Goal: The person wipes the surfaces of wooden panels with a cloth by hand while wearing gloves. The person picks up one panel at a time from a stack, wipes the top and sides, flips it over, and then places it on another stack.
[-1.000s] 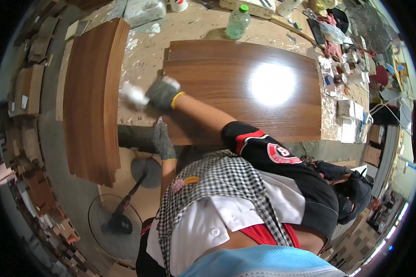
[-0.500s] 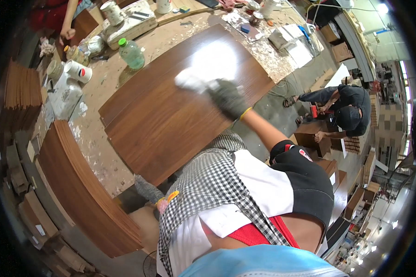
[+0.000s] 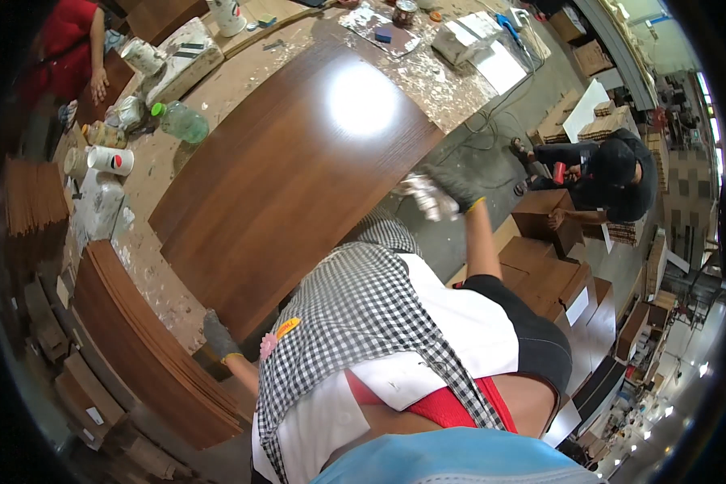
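A large brown wood-grain panel (image 3: 274,185) lies flat on the paint-spotted workbench (image 3: 149,173), with a bright light reflected in its surface. My right hand (image 3: 458,187), in a grey glove, is closed on a crumpled white cloth (image 3: 429,196). Cloth and hand are off the panel's right edge, over the floor, slightly blurred. At the panel's near left corner is my left hand (image 3: 218,335), also gloved in grey. It rests against or right beside the edge there; its finger positions do not show clearly.
Stacked brown panels (image 3: 137,347) stand left of me. A green-capped bottle (image 3: 181,123), a white cup (image 3: 110,160) and jars sit along the bench's left side. A co-worker (image 3: 613,173) crouches by cartons at right; another person in red (image 3: 64,56) is at far left.
My right hand has swept the cloth from the panel's middle toward me and off its right edge. My left forearm now shows more, its hand still by the near left corner.
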A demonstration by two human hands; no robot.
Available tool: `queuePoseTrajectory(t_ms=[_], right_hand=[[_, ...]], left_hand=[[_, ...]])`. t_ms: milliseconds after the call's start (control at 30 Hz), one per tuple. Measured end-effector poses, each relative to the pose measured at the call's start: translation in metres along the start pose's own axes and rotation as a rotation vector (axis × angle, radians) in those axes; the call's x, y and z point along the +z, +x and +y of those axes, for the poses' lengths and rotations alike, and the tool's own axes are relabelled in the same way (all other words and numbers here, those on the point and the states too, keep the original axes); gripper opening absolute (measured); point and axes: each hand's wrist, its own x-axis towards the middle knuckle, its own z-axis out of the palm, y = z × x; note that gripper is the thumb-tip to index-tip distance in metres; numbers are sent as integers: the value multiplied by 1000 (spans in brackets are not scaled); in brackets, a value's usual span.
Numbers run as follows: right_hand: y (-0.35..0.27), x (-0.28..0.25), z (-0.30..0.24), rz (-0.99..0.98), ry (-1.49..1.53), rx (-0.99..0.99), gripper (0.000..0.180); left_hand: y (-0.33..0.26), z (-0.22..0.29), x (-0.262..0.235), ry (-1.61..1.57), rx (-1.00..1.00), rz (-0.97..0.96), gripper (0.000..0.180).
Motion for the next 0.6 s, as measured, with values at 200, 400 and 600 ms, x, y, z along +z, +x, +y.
queuePoseTrajectory(t_ms=[200, 400, 600], right_hand=[[22, 91, -10, 10, -166, -18, 53], [7, 82, -39, -81, -367, -61, 51], [12, 71, 28, -155, -232, -234, 29]], left_hand=[[13, 52, 19, -234, -152, 73, 54], [-69, 134, -6, -242, -130, 177, 54], [-117, 130, -75, 63, -188, 410, 63]])
